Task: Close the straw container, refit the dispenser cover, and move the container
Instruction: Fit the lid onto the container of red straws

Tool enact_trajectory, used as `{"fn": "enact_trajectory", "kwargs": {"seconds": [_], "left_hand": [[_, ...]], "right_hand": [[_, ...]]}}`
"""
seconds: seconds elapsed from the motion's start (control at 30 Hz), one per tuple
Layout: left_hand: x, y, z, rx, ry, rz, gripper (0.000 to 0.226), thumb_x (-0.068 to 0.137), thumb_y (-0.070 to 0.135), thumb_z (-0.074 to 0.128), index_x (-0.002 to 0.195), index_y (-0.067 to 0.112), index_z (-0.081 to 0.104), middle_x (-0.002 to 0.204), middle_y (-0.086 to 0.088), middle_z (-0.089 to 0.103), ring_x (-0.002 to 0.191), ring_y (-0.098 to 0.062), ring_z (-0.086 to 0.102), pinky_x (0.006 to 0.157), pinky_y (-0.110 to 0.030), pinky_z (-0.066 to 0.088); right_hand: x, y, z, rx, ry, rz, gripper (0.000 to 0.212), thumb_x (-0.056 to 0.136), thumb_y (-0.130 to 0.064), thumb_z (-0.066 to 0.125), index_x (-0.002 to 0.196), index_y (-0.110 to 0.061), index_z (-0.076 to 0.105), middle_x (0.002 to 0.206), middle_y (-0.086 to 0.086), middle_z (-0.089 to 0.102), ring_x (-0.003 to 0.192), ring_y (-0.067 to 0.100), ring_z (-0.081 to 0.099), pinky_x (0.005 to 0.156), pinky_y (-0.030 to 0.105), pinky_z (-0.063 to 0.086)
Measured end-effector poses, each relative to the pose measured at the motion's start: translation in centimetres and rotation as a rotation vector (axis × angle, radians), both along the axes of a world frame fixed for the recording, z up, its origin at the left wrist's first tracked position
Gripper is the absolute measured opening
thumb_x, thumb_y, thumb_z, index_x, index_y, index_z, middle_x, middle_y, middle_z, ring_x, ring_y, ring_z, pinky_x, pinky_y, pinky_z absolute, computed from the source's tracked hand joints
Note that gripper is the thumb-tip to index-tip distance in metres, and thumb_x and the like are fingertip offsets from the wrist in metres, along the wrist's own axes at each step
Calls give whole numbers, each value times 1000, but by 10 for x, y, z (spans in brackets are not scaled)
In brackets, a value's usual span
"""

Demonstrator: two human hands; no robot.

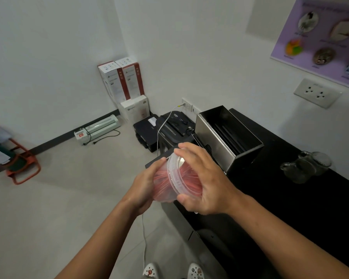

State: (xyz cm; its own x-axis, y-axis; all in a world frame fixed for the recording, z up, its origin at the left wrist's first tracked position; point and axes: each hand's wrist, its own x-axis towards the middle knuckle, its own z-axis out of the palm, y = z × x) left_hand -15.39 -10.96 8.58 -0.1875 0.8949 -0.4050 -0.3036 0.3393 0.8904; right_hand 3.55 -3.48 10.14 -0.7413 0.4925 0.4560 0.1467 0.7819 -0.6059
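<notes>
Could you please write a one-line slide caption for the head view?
Both hands, left hand and right hand, press a clear lid onto the straw container beside the open steel dispenser.

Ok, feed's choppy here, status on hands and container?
Left hand holds straw container. Right hand pressing lid on. Dispenser open, coverless. Nothing blocking.

A clear plastic container (pixel 165 184) packed with red straws (pixel 189 178) is held tilted on its side in mid-air, just off the near corner of a black counter (pixel 290 198), its clear round lid (pixel 174 174) sitting at the mouth. Behind it on the counter stands an open-topped steel dispenser box (pixel 216 141) holding dark straws (pixel 230 135).
</notes>
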Motion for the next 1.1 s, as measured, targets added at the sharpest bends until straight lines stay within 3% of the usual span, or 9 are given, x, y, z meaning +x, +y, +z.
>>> {"fn": "enact_trajectory", "kwargs": {"seconds": [0.13, 0.27, 0.37, 0.5, 0.63, 0.73, 0.87, 1.0, 1.1], "left_hand": [[13, 3, -1, 54, 60, 97, 50, 96, 59, 53, 110, 22, 84, 114, -18, 81, 107, -39, 77, 98, -60, 59], [23, 8, -3, 154, 226, 268, 44, 99, 54, 51, 87, 24, 82, 84, -2, 82, 76, -16, 79, 62, -24, 61], [29, 9, -6, 235, 306, 344, 45, 107, 41, 47, 80, 30, 81, 73, 9, 79, 62, 0, 72, 54, -11, 52], [33, 7, -7, 296, 313, 422, 49, 94, 56, 54, 91, 11, 75, 74, 1, 75, 66, -10, 70, 63, -22, 56], [33, 12, -14, 266, 297, 419, 53, 91, 56, 57, 98, 6, 73, 76, 1, 75, 66, -11, 70, 60, -24, 57], [29, 13, -10, 183, 272, 364, 44, 94, 53, 56, 89, 15, 77, 75, 3, 77, 65, -10, 72, 56, -24, 57], [19, 14, 0, 53, 47, 261, 39, 99, 50, 59, 103, 21, 85, 108, -17, 82, 100, -35, 79, 88, -52, 62], [10, 16, 11, 23, -133, 98, 65, 83, 61, 68, 131, 16, 73, 132, -30, 70, 112, -47, 70, 87, -60, 55], [5, 17, 17, 26, -167, -75, 72, 77, 69, 72, 130, 19, 73, 118, -26, 73, 97, -41, 70, 75, -51, 57]], "right_hand": [[0, 4, -1, -90, 83, -66, 87, 80, -50, 65, 154, -12, 42, 154, 8, 41, 143, 25, 44, 110, 51, 44], [-5, 3, -5, -244, 193, -153, 83, 85, -49, 63, 155, -10, 41, 152, 6, 44, 142, 21, 46, 112, 47, 43], [-8, 2, -5, -315, 219, -192, 81, 86, -48, 62, 155, -11, 42, 151, 4, 47, 143, 18, 46, 114, 43, 42], [-11, -6, -3, -379, 241, -242, 77, 87, -49, 61, 154, -15, 43, 151, 1, 49, 141, 14, 47, 114, 40, 43], [-11, -7, -1, -490, 183, -298, 78, 86, -57, 61, 156, -28, 41, 154, -10, 47, 140, 7, 47, 113, 42, 45], [-5, -1, 5, -513, 89, -262, 85, 85, -67, 62, 159, -33, 35, 160, -16, 39, 145, 0, 38, 117, 41, 41], [4, 11, 9, -319, -34, -103, 91, 88, -65, 64, 163, -28, 29, 171, -11, 20, 156, 3, 19, 123, 36, 29], [6, 23, 15, -134, -53, -4, 95, 85, -67, 66, 162, -24, 31, 173, -3, 19, 158, 15, 19, 123, 44, 31], [3, 29, 19, -50, -26, 48, 94, 84, -63, 67, 160, -17, 35, 171, 2, 24, 156, 22, 28, 118, 53, 37]]}}
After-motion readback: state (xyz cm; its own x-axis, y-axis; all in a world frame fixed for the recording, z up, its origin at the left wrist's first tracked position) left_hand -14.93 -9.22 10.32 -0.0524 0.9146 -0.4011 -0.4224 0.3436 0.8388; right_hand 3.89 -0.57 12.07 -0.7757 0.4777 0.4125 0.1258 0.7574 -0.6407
